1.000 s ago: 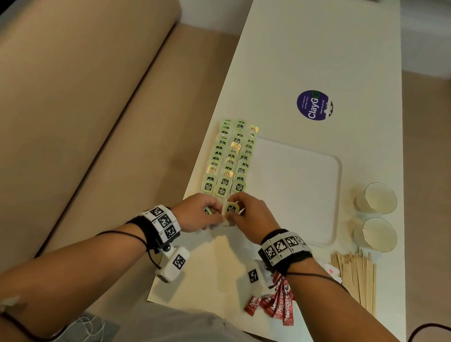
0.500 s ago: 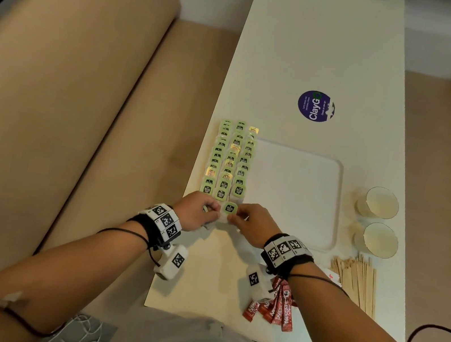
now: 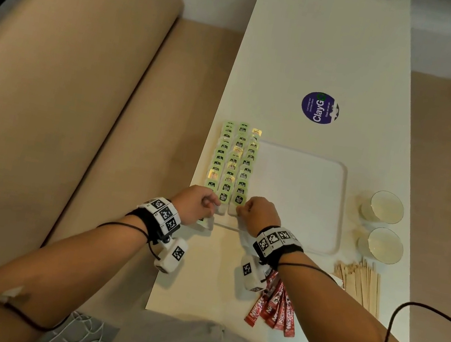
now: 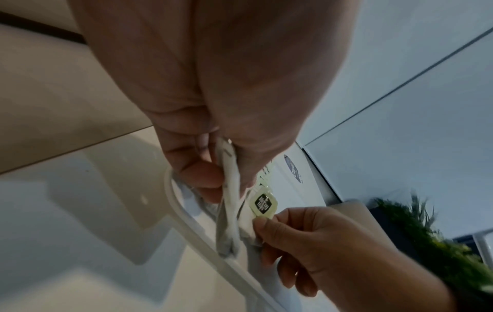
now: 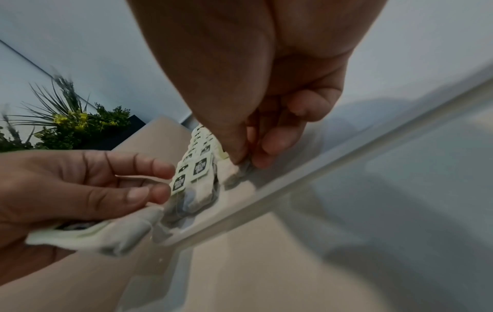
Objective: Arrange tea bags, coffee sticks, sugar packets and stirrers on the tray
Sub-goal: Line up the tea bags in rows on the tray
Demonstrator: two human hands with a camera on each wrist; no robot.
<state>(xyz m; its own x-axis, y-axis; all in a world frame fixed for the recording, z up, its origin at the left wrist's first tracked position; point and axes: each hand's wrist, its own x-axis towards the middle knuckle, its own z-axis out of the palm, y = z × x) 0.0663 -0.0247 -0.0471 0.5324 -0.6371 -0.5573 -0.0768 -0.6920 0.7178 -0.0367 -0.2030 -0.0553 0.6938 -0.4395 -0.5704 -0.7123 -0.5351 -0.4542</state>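
**Green-tagged tea bags being laid at the tray's near left corner**

Green and white tea bags [image 3: 233, 161] were seen from the head view in three overlapping columns along the left side of the white tray [image 3: 303, 196], the nearest ones at its front rim. The left hand [image 3: 198, 203] and right hand [image 3: 260, 212] were brought close together there, each curled over a bag. Red coffee sticks [image 3: 274, 307] and wooden stirrers [image 3: 360, 283] were left on the table [image 3: 313, 51], off the tray; two paper cups [image 3: 382, 207] were stood just right of it. Sugar packets could not be identified.

In the left wrist view, a small stack of bags [image 4: 229, 168] was pinched between the left thumb and fingers just inside the tray rim [image 4: 186, 217].

In the right wrist view, the corner of one bag [image 5: 240, 168] was nipped by the right thumb and forefinger against the tray floor.

The tea-bag step was judged to be in hand, nearly run out of column length. A release flat inside the raised rim would be called for next, then a reach for the sticks. Most of the tray's middle and right was left open, though the cups and the table edge were close by.
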